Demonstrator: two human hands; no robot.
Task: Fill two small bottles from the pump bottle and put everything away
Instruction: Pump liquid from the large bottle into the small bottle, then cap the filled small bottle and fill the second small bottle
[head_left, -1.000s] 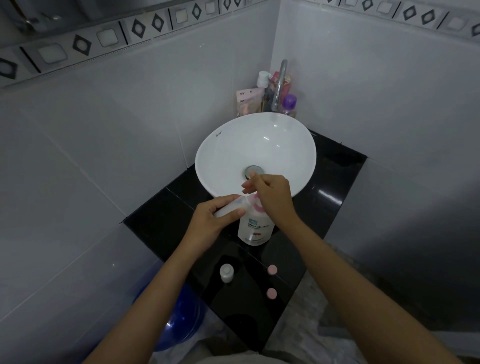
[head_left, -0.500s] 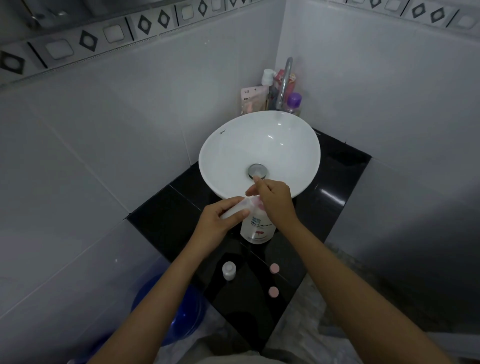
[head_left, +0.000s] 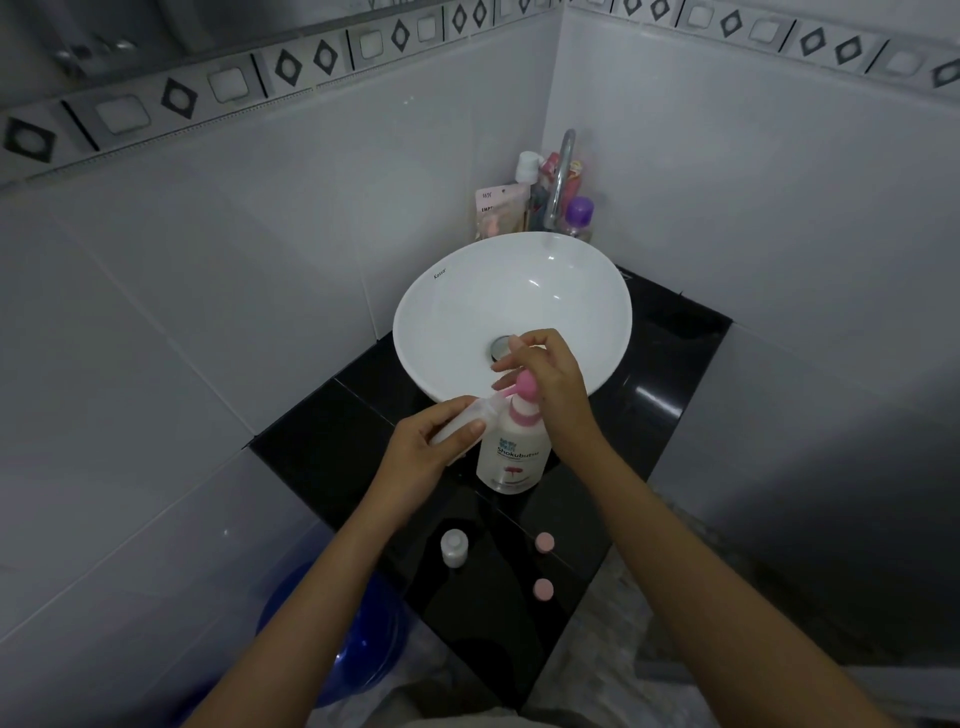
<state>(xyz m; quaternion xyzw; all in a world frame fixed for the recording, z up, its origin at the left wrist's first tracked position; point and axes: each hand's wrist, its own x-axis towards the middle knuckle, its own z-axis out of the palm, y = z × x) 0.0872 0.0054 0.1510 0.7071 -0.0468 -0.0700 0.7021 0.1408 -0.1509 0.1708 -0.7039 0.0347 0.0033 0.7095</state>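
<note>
Pump head (head_left: 525, 384): risen into view from under right hand (head_left: 553, 387), whose fingers now rest loose against it; one stroke judged complete. Left hand (head_left: 421, 457) grips small bottle (head_left: 467, 415), tilted, mouth at nozzle. Pump bottle (head_left: 514, 460) stands between the hands on bench (head_left: 675, 364). Second small bottle (head_left: 454, 546) waits below the left hand.

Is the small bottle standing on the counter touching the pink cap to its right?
Apart. Head view shows bare black counter between small bottle and pink cap.

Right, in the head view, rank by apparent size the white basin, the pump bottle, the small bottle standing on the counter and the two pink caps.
white basin
pump bottle
standing small bottle
near pink cap and far pink cap: alike, unranked
</note>
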